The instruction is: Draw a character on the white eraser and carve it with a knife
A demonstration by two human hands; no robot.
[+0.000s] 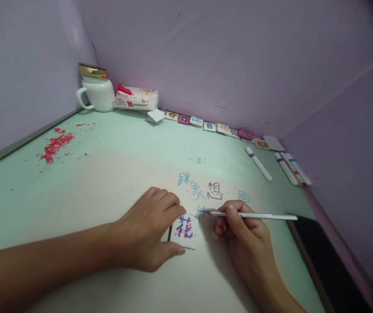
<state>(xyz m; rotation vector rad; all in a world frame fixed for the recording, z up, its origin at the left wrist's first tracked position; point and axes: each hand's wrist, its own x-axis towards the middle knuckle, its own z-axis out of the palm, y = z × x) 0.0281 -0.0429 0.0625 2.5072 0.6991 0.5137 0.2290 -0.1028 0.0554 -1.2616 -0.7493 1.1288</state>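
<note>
My left hand (152, 228) rests on the pale green table (108, 174), its thumb and fingers pinching a small white tile (186, 230) painted with a purple and red character. My right hand (240, 228) is closed around a thin white brush (254, 215) that lies nearly level, its tip pointing left just above the tile's upper right corner. Blue and dark characters (206, 190) are written on the table right behind both hands.
A white mug with a gold lid (97, 89) and a tissue pack (136, 98) stand in the far corner. Several painted tiles (209, 126) line the back wall. Marker pens (280, 167) lie at right, a dark tablet (326, 261) at near right. Red paint spatter (56, 145) marks the left.
</note>
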